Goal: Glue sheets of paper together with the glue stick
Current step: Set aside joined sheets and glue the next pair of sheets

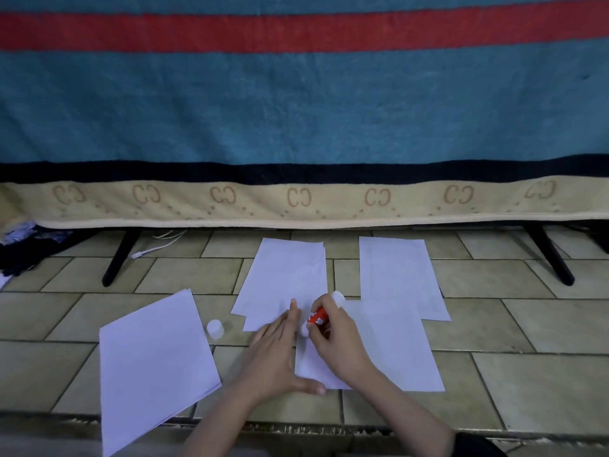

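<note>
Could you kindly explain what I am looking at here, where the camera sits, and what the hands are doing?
There is no machine: these are a person's two bare hands, filmed by one camera worn on the head, looking forward and down at a tiled floor. The right hand grips a red glue stick, its tip down on a sheet. The left hand lies flat, fingers straight, at that sheet's edge. The stick's cap stands nearby. More paper lies around: a stack on the left and sheets further back. A striped blanket hangs behind.
</note>
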